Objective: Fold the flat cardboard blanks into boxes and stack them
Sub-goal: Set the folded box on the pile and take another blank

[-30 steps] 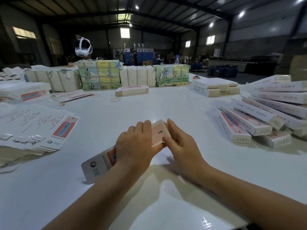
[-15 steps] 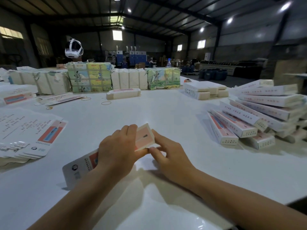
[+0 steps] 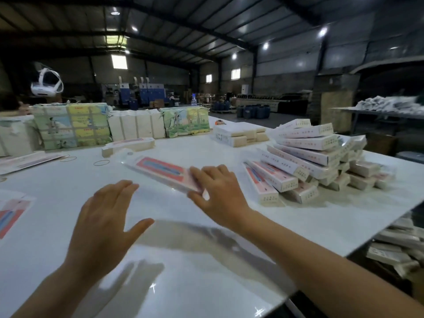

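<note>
At the left edge of the white table (image 3: 68, 203) I am seeing flat blanks (image 3: 11, 212) lying printed side up, only partly in frame. Moving rightward, the left hand (image 3: 103, 216) is hovering over bare tabletop with fingers straight and spread, holding nothing and casting a shadow below it. Next, the folded box (image 3: 160, 172) is lying ahead and to the right of that hand, its long axis running from far-left toward near-right; its near end is sitting under the right hand (image 3: 218, 191). That hand is grasping the near end, fingers draped over the top and thumb tucked against the near edge, so it is clearly the nearer one; the left is standing well apart from the box. The box is looking slim and long, pale, with a red-pink panel and a blue stripe along its top face; motion blur is softening its outline, so I cannot tell whether it is resting on the table or lifted just off it. Further right, the heap of finished boxes (image 3: 309, 161) is sitting loosely piled, beside the right hand. My judgement: the coming move is carrying this box rightward to that heap, right hand alone.
</note>
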`<action>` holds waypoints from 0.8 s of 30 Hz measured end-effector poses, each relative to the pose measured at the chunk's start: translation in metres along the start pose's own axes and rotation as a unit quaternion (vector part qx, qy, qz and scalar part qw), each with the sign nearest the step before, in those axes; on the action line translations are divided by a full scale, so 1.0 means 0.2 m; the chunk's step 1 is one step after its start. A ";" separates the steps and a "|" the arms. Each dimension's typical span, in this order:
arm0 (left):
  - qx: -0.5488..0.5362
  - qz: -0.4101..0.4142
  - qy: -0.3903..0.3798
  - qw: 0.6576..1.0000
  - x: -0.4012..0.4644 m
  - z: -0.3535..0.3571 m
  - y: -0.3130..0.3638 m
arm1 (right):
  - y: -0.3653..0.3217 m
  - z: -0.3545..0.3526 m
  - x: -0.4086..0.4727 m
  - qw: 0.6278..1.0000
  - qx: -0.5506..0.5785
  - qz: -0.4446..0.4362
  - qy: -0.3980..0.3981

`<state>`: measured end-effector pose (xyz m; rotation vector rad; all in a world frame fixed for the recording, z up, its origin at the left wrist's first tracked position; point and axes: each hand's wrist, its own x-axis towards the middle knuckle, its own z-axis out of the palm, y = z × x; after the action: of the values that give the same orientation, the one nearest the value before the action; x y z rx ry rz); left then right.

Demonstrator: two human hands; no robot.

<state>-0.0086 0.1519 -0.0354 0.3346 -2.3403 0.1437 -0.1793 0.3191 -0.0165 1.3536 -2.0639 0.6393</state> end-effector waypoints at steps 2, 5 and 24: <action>-0.022 -0.035 -0.038 0.998 -0.02 0.03 -0.02 | 0.19 -0.07 0.06 0.993 -0.011 0.116 0.020; -0.062 -0.103 -0.102 0.988 -0.05 0.10 -0.03 | 0.49 -0.16 0.05 0.969 -0.072 0.234 0.033; -0.138 -0.166 -0.189 0.958 -0.07 0.16 -0.05 | 0.26 -0.13 0.09 0.972 -0.203 0.086 -0.079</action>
<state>-0.0178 0.1381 -0.0674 0.6535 -2.5890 -0.4425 -0.2270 0.3436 0.0109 1.0248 -2.3001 0.1618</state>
